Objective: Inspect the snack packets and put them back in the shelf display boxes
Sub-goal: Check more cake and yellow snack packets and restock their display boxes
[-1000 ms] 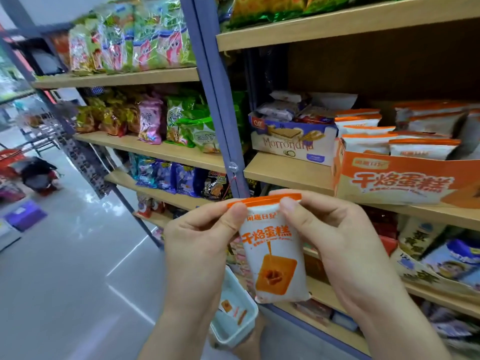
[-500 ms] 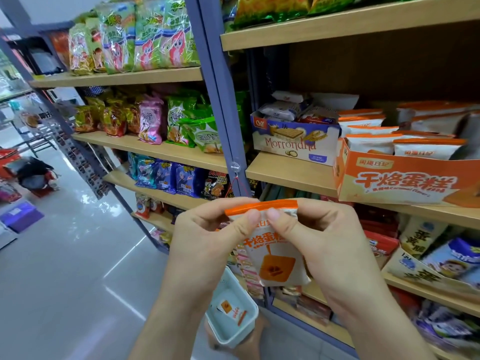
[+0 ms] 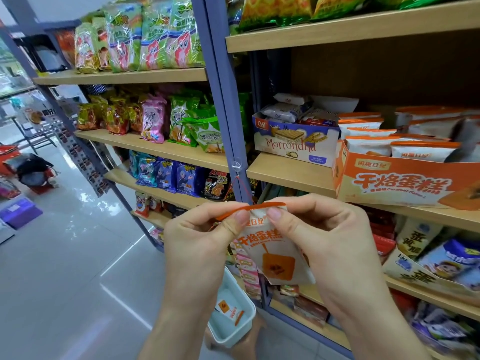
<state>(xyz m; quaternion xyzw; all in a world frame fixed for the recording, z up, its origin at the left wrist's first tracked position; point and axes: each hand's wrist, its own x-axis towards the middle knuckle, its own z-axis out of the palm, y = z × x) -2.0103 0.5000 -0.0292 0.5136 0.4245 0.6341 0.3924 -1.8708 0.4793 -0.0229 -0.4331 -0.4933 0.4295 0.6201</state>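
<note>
I hold a white snack packet point(image 3: 272, 253) with an orange top seal in front of the shelves. My left hand point(image 3: 197, 240) pinches its top left part and my right hand point(image 3: 327, 237) pinches its top right part, thumbs close together on the front. The top edge is bent. On the shelf to the upper right stands the matching orange display box point(image 3: 405, 183) with several similar packets upright in it. Below my hands a pale blue tub point(image 3: 244, 326) holds one more small packet point(image 3: 230, 309).
A white Morrondna wafer box point(image 3: 293, 146) sits left of the orange box. A blue upright post point(image 3: 220, 100) divides the shelf bays. Bagged snacks fill the left shelves. More boxes sit on lower right shelves. Glossy tiled floor stretches left, with purple box point(image 3: 18, 211).
My thumbs have moved together toward the packet's top centre, bending its top seal. The packet and hands have dropped slightly and the view has shifted a little to the right.
</note>
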